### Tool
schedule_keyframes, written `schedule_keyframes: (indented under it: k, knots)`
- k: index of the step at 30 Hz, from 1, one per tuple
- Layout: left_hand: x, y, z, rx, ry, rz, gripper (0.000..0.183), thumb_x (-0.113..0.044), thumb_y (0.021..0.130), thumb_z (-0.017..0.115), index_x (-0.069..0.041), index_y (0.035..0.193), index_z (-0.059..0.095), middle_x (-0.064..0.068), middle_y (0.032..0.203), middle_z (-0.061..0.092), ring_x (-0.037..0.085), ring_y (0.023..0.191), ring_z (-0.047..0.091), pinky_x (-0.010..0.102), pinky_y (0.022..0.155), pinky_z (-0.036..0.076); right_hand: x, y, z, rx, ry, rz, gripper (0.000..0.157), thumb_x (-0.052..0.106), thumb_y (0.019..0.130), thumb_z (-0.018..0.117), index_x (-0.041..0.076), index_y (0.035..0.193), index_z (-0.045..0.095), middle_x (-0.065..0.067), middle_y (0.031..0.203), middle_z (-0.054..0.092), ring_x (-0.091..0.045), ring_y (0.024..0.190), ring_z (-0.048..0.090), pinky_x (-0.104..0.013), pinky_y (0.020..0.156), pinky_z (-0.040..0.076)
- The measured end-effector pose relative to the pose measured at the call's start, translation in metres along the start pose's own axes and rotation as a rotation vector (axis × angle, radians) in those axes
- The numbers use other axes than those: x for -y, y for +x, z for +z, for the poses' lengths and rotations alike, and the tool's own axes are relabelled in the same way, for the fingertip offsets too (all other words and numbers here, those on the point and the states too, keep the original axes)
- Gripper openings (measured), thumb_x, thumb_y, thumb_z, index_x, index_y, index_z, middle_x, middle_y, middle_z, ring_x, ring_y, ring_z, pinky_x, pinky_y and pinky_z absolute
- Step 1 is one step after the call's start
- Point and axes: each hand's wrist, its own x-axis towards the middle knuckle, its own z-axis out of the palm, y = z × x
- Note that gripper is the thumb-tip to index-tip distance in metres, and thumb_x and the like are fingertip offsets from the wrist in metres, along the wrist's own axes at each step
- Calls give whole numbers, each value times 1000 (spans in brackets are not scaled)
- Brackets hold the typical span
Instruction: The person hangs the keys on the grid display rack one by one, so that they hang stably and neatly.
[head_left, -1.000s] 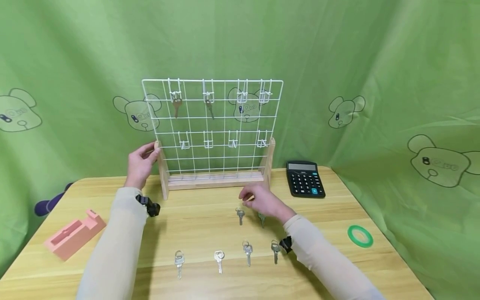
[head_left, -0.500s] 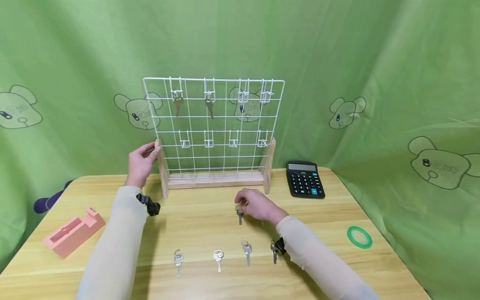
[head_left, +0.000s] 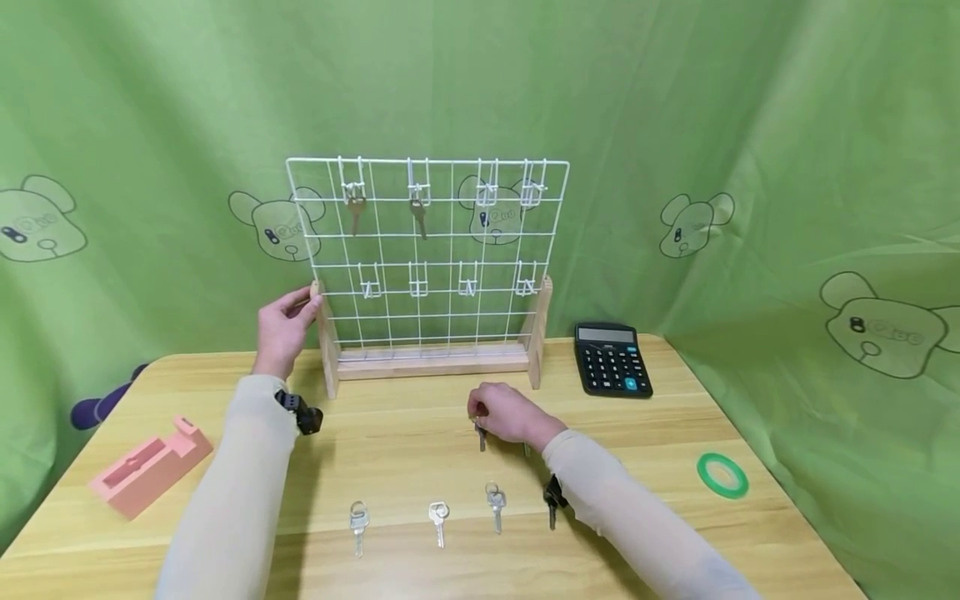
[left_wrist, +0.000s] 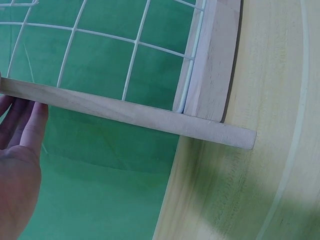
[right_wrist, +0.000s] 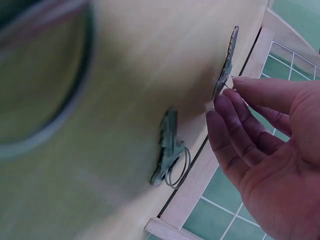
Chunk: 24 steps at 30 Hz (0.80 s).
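Observation:
My left hand (head_left: pixel 281 335) grips the top of the left wooden upright (head_left: pixel 327 346) of a white wire grid rack. In the left wrist view its fingers lie against that wooden post (left_wrist: pixel 125 114). Over the table, my right hand (head_left: pixel 512 413) pinches the ring end of a silver key (right_wrist: pixel 226 67), whose blade shows below the fingertips in the head view. Beside it lies another key (right_wrist: pixel 169 145) with a ring, mostly covered by the hand in the head view. Two keys, one brownish (head_left: pixel 356 214) and one grey (head_left: pixel 419 217), hang from upper hooks.
Nearer me lies a row of several keys (head_left: pixel 359 523) on the wooden table (head_left: pixel 405 467). A black calculator (head_left: pixel 613 360) and a green tape roll (head_left: pixel 722 476) are at right. A pink tape dispenser (head_left: pixel 153 471) stands at left. Green curtain (head_left: pixel 615 100) hangs behind.
My right hand has moved slightly left and down to the key, and its fingers have come together on the ring end. The left hand stays on the rack's upright.

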Motion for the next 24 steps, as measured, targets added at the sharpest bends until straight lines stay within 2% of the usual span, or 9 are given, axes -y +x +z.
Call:
schedule_keyframes:
  k: [8,13,24]
  knots:
    - [1,0,0,3,-7,-4,49,-22,95,67,-3,138,53,20,137,54,28,121,55,26,100,49,1,1,-2,4,31,13,16,-1,93,63,12,83,63,6,75,58,-9,69,56,-24,63,52]
    - [0,0,0,3,2,-3,50,-23,95,67,-3,138,53,20,136,55,27,121,55,26,100,49,2,0,-6,-14,6,1,14,-1,91,65,12,85,64,7,77,59,-10,73,56,-24,68,53]
    - [0,1,-1,3,5,-8,49,-22,95,67,-3,138,53,20,136,55,27,120,56,28,101,49,7,-10,-22,-75,83,-14,11,-3,90,65,7,92,68,-1,87,65,-14,82,59,-28,77,56]
